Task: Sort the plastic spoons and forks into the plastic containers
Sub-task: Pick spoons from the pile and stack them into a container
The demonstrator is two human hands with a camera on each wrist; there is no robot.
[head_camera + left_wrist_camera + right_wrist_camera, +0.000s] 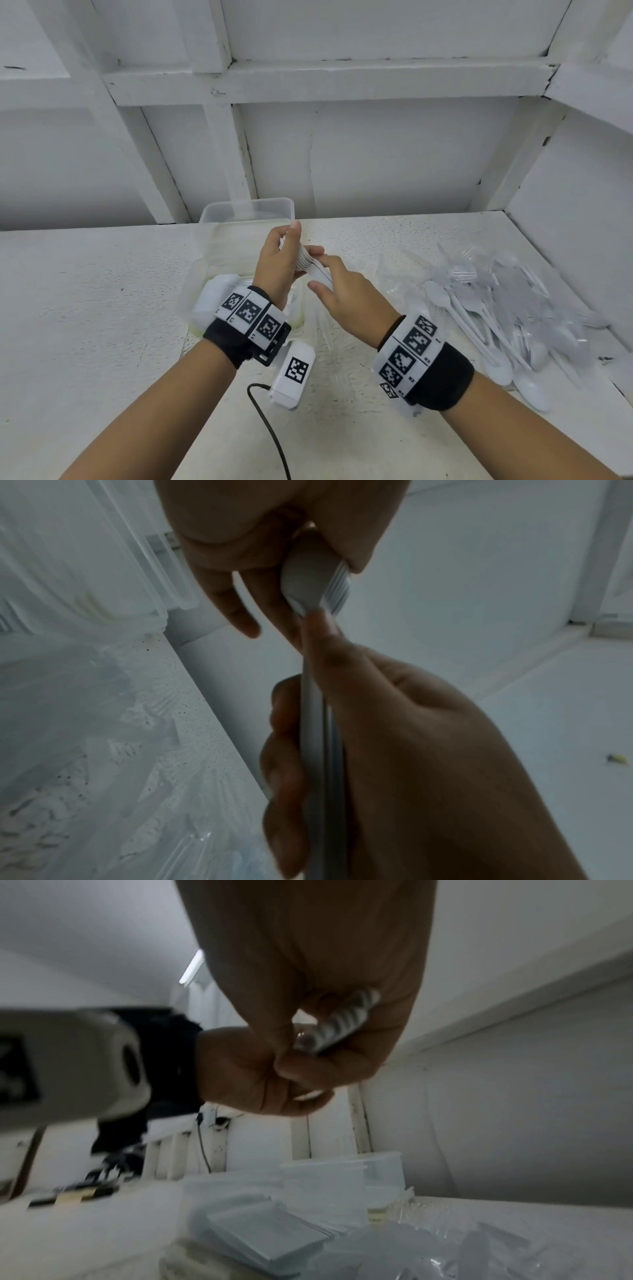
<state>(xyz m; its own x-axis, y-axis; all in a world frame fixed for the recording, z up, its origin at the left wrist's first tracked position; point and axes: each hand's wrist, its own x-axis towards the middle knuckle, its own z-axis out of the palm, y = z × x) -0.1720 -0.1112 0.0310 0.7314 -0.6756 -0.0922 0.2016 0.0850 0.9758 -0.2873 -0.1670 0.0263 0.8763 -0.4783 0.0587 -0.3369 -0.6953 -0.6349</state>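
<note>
**Stock on the white table: two containers, one held stack, one loose heap**

Item 1, far left: near container (195, 291), clear plastic, count one. It sits on the white table (85, 308) directly under the left wrist. It holds a nested row of white cutlery lying flat; the right wrist view shows the row (274, 1240) packed edge to edge, too many and too tight to count, and whether spoons or forks I cannot tell.

Item 2, just behind it: far container (246, 209), clear plastic, count one, against the wall. Contents cannot be made out.

Item 3, above the containers: left hand (277, 263), raised, fingers curled round the bowl end of a stack of white spoons (311, 263). The thumb and fingers clamp the stack (315, 582) at its wide end. The edges show roughly eight to ten nested pieces; an exact count is not possible.

Item 4, just right of it: right hand (346, 294), thumb and fingers closed on the handle end of the same stack, so both hands hold one bundle in the air between them.

Item 5, beneath the hands: crumpled clear plastic wrap (387, 274), count uncertain.

Item 6, far right: loose heap of cutlery (496, 308) on the table near the corner, white spoons mixed with clear forks, several dozen, unsorted, well apart from the containers.

Item 7, near edge: one black cable (270, 431).
</note>
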